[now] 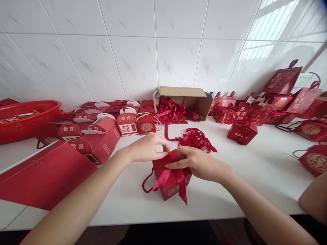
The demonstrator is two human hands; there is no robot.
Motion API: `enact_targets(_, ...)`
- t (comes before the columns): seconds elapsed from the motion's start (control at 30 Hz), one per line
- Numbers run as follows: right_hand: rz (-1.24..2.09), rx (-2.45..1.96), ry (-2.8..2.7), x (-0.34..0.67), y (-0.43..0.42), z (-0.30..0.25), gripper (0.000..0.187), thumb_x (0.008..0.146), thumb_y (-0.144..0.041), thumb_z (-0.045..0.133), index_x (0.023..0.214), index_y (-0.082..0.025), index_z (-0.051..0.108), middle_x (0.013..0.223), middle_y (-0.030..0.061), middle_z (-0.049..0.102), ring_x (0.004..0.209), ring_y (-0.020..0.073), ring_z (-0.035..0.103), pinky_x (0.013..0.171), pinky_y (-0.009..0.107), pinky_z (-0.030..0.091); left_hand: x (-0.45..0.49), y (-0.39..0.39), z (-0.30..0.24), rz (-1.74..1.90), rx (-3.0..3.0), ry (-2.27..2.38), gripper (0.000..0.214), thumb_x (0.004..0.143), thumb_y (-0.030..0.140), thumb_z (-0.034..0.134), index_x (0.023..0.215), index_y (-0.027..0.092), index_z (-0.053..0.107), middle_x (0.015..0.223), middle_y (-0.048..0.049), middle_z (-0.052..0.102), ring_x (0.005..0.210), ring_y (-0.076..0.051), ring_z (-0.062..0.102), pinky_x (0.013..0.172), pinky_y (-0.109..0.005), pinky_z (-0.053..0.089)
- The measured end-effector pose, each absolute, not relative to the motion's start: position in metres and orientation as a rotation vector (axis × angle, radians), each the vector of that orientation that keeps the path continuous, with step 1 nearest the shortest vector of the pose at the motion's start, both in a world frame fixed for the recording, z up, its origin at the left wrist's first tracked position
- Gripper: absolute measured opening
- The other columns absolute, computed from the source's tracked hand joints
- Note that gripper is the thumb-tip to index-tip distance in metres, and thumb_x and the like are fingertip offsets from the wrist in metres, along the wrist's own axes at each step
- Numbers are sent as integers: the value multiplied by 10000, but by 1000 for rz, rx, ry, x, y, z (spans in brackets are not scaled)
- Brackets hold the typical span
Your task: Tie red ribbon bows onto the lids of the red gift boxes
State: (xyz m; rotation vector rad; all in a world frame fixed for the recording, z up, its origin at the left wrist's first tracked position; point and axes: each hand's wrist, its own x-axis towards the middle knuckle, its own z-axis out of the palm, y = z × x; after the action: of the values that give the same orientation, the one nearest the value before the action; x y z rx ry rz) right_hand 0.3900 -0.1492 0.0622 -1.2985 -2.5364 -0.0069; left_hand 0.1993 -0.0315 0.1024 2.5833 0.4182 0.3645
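Note:
A red gift box stands on the white table in front of me, with a red cord handle looped out on its left side. A shiny red ribbon lies over its top, two tails hanging down the near side. My left hand is at the box's far left top, thumb and forefinger pinched together on the ribbon. My right hand rests over the top right, forefinger stretched along the ribbon and the other fingers bent; what they grip is partly hidden. Just behind the box lies a loose heap of red ribbons.
A cardboard box lies on its side by the tiled wall, full of ribbons. Several red boxes crowd the left, beside a red basin. A bowed box and several gift bags stand right. Another person's arm shows at the right edge.

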Motion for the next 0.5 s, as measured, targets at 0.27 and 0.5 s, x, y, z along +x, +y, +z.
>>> enact_targets(0.27, 59, -1255, -2498, 393, -149, 59, 475, 884, -74, 497, 1222, -391, 600, 858, 28, 457, 729, 139, 449, 622, 237, 413, 196, -35, 103, 243, 2559, 363, 202, 714, 134, 550, 822, 248, 677, 853, 7, 666, 792, -173, 603, 709, -249, 454)
enact_targets(0.5, 224, -1174, -2402, 393, -145, 55, 459, 874, -37, 485, 1177, -342, 647, 908, 51, 485, 813, 163, 512, 684, 265, 458, 199, -33, 98, 94, 2580, 365, 77, 736, 178, 580, 798, 223, 591, 915, -10, 558, 859, -175, 547, 742, -243, 438)
